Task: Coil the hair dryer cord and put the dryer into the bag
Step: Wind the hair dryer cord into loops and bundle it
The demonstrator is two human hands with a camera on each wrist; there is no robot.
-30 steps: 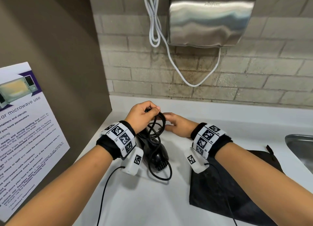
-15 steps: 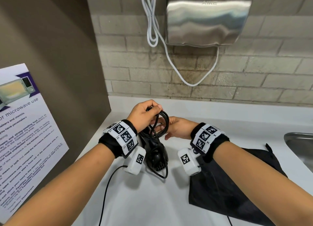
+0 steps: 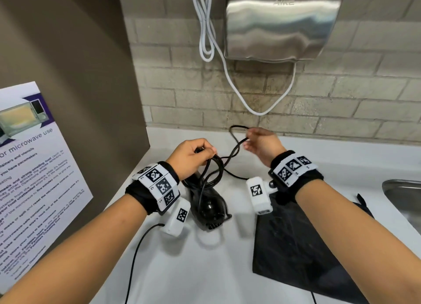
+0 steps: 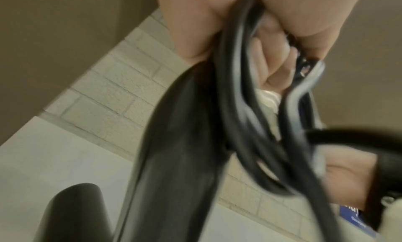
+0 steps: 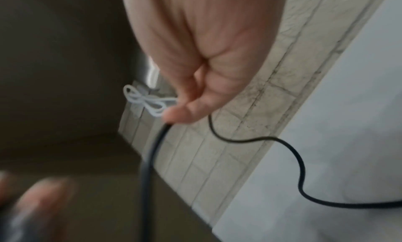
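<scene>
The left hand grips coiled loops of black cord above the hair dryer on the white tabletop. The right hand, farther back, pinches a loose cord strand. A black bag lies flat to the right.

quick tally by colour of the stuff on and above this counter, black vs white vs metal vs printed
black: 3 - hair dryer, its cord, bag
white: 1 - wall cord
metal: 2 - hand dryer, sink
printed: 1 - microwave poster
total: 7
</scene>
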